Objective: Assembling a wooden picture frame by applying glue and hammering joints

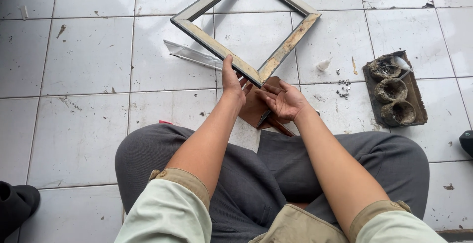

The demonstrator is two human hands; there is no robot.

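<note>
Left hand [231, 81]: is being closed on the near corner of the square grey metal frame [217, 47] — thumb up.
Right hand [283, 100]: is being held open, palm up — nothing gripped, over a brown board [256, 111].

Bare tiles [88, 61] lie open left; brown tray [394, 90] crowds right.
</note>
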